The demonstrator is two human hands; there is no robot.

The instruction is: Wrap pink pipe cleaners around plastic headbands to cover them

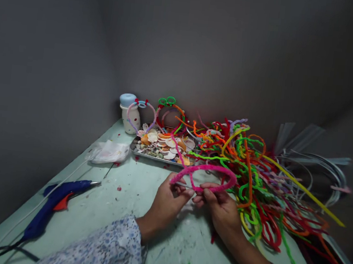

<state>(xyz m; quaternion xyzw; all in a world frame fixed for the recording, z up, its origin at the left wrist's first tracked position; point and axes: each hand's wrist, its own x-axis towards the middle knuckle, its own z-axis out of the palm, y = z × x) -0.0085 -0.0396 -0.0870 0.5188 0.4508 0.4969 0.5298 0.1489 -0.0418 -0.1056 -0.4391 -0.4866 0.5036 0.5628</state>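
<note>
Between my hands, above the table, is a metal hoop mostly wrapped in a hot-pink pipe cleaner. A short stretch of bare hoop shows near the fingers of my left hand. That hand is closed on the hoop's left side, with thumb and fingers pinching it. My right hand pinches the near side of the ring where the pink fuzz lies. A loose pink end rises from the ring toward the tray behind it. The fingertips partly hide where the pipe cleaner meets the bare hoop.
A metal tray of shells and beads stands behind my hands, with wrapped hoops above it. A white jar is at the back left. A blue glue gun lies left, a plastic packet beyond it. Tangled pipe cleaners heap up right.
</note>
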